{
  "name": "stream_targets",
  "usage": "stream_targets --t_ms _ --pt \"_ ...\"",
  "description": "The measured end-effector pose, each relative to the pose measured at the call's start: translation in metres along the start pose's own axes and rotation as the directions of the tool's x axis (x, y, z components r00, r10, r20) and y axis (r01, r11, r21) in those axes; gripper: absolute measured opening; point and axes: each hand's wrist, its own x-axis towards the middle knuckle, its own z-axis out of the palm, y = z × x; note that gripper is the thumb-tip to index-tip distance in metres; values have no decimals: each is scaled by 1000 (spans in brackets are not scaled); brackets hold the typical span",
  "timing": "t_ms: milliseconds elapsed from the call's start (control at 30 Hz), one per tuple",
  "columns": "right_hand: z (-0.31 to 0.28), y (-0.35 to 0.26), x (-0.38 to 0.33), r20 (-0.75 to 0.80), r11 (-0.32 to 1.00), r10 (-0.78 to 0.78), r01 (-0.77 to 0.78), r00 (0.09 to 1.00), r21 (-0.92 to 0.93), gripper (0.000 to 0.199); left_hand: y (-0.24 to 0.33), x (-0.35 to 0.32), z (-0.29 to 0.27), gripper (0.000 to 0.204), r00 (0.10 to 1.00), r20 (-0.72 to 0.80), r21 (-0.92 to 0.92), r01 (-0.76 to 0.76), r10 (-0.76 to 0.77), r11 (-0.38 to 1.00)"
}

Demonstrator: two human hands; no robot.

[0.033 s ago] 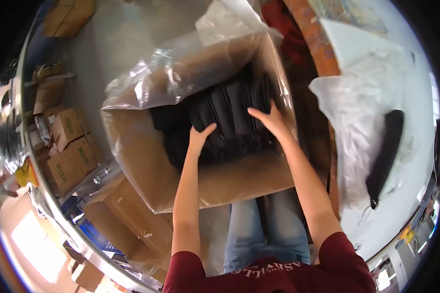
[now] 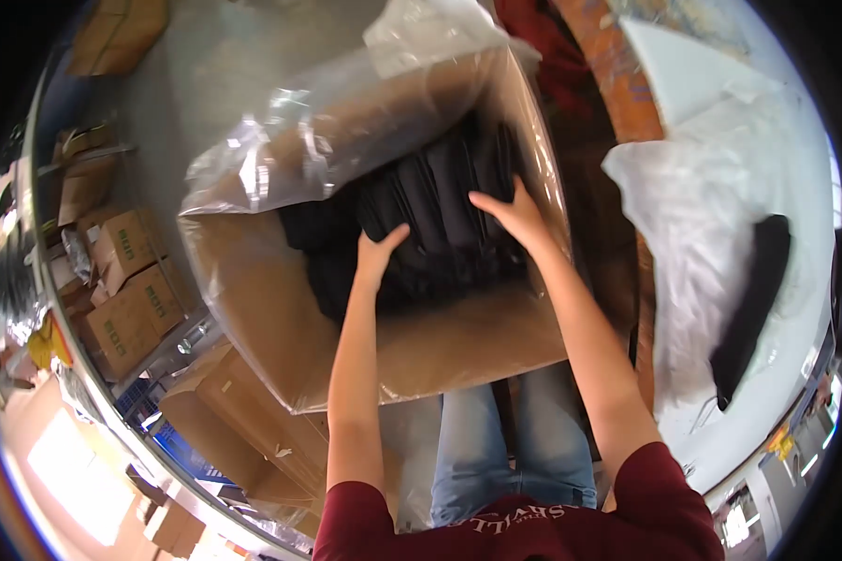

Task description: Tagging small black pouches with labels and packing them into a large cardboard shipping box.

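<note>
A deep cardboard box (image 2: pixel 253 290) lined with clear plastic stands open in front of me. Inside it, slim black soft items (image 2: pixel 440 192), perhaps fabric, are packed upright side by side in a row; their exact kind cannot be made out. My left hand (image 2: pixel 376 257) grips the row's left end, thumb on top and fingers hidden down its side. At the right end, my right hand (image 2: pixel 524 222) presses in with its thumb over the top, its other fingers partly out of sight. More black material (image 2: pixel 323 271) lies lower in the box on the left.
To the right, a white table (image 2: pixel 692 346) bears crumpled clear plastic (image 2: pixel 674 215) and a long black item (image 2: pixel 753 309). Cardboard boxes (image 2: pixel 126 309) are stacked at the left, and an open carton (image 2: pixel 234 411) stands near my left arm. Loose plastic (image 2: pixel 430 37) hangs over the box's far rim.
The whole view has shifted slightly, and the box sits a little farther up and left in it. Both hands keep their places at the ends of the black row.
</note>
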Motion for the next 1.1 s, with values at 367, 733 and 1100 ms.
stream_targets --t_ms 367,733,1100 --pt "53 56 111 -250 981 -114 70 962 -180 95 -51 143 33 61 993 -118 64 -16 24 998" --pt "71 111 175 -121 926 -146 93 982 -366 89 -109 192 11 102 991 -76 372 -76 112 925" --pt "87 84 134 -280 831 -475 321 834 -455 70 -94 139 50 99 802 -295 763 -129 519 634"
